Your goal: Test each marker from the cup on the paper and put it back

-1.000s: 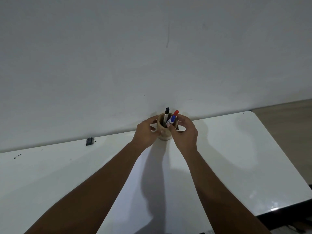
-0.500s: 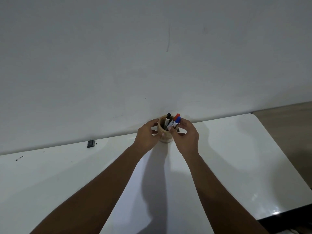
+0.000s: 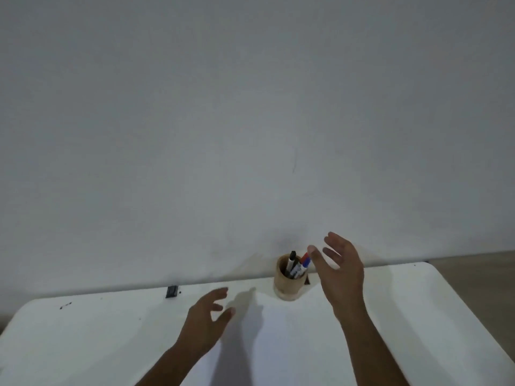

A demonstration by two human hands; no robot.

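A tan wooden cup (image 3: 288, 285) stands at the far edge of the white table (image 3: 83, 330), against the wall. Three markers lean in it: one black-capped (image 3: 291, 260), one red-capped (image 3: 303, 258) and one blue-capped (image 3: 306, 263). My right hand (image 3: 341, 270) hovers just right of the cup, fingers spread, holding nothing. My left hand (image 3: 207, 320) is lower and to the left of the cup, fingers apart and empty. A white paper sheet (image 3: 278, 344) lies between my forearms, hard to tell from the table.
A small black object (image 3: 171, 291) lies at the table's far edge on the left, with dark specks (image 3: 65, 305) further left. The grey wall (image 3: 250, 121) rises right behind the cup. Brown floor (image 3: 473, 271) shows past the table's rounded right corner.
Both hands have let go of the cup and pulled away from it, the left one down and leftward, the right one to the right. The markers stay in the cup.
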